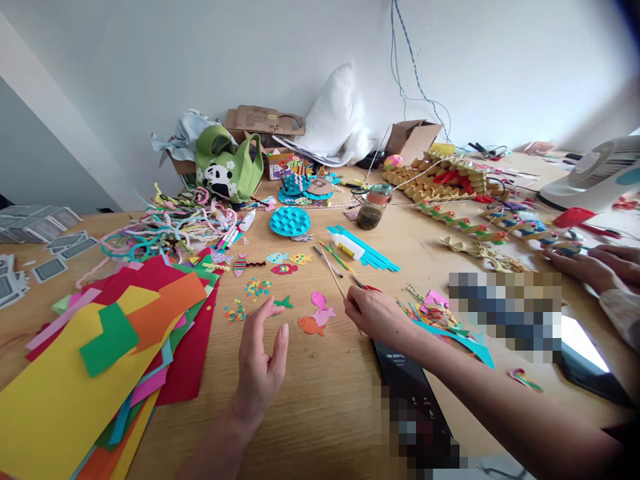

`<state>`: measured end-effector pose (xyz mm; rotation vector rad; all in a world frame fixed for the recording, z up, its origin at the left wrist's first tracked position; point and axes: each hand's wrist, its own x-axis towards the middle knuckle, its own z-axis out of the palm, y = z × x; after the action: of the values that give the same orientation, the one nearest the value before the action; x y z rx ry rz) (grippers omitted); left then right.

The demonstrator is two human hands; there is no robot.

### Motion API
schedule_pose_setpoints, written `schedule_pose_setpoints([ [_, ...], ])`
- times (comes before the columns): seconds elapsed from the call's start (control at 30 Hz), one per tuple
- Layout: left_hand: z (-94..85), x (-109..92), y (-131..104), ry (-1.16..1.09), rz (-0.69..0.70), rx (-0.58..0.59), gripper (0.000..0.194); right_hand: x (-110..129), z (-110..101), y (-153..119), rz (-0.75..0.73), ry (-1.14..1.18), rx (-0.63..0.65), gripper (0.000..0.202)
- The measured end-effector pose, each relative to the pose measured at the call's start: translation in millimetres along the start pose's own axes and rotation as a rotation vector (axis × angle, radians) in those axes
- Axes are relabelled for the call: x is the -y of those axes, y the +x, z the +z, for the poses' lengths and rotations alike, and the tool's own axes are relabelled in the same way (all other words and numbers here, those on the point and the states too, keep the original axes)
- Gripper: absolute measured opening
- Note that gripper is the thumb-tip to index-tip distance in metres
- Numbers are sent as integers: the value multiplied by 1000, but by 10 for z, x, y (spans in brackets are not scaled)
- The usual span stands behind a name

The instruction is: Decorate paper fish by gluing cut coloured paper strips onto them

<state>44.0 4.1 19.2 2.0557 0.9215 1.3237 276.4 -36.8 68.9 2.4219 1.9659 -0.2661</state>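
Note:
My left hand [263, 357] is raised over the table with fingers and thumb apart and nothing in it. Just beyond its fingertips lies a green paper fish [284, 302]. My right hand [377, 313] is closed around a thin wooden stick [332, 272] that slants up and left from the fingers. Between the hands are an orange paper fish [311, 325] and a pink paper fish [319, 300]. Small paper dots [258, 287] lie in loose piles. Red-handled scissors [369, 288], partly hidden, lie behind my right hand.
Coloured paper sheets [45, 393] are stacked at left, below a heap of pipe cleaners [175, 223]. A glue bottle [347, 246] lies on blue strips [377, 255]. A glass jar [374, 208] stands behind. A phone [413, 380] lies under my right forearm. Another person's hands [575, 263] are at right.

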Motion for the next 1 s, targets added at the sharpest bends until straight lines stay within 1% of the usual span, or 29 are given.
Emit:
schedule_pose_setpoints([
  [0.1, -6, -32, -21, -24, -1, 20, 48, 34, -30, -197, -59, 138, -44, 18],
  [0.27, -7, -58, -47, -67, -18, 35, 44, 135, -80, -534, -70, 347, -24, 19],
  [0.4, 10, -26, -61, -95, -53, 35, 43, 183, -125, -725, -51, 408, -25, 21],
  [0.5, 17, 6, -60, -99, -75, 31, 42, 97, -110, -795, -25, 414, -83, 21],
  [0.57, 16, 25, -54, -92, -75, 26, 41, -65, -96, -804, 4, 400, -152, 21],
  [0.6, 14, 34, -51, -86, -65, 24, 41, -182, -96, -795, 27, 380, -188, 21],
  [0.7, 10, 59, -41, -56, -28, 16, 42, -658, -141, -689, 122, 265, -298, 21],
  [0.73, 9, 66, -37, -41, -11, 10, 42, -843, -164, -624, 145, 219, -294, 23],
  [0.8, 9, 79, -30, -1, 11, -2, 42, -1212, -205, -446, 200, 106, -245, 24],
  [0.87, 11, 90, -22, 52, 37, -8, 43, -1537, -215, -221, 257, -14, -146, 25],
  [0.93, 12, 101, -9, 102, 73, -18, 44, -1780, -181, 19, 309, -125, -23, 27],
  [1.0, 11, 113, 9, 139, 95, -32, 45, -1931, -109, 243, 328, -154, 12, 31],
])
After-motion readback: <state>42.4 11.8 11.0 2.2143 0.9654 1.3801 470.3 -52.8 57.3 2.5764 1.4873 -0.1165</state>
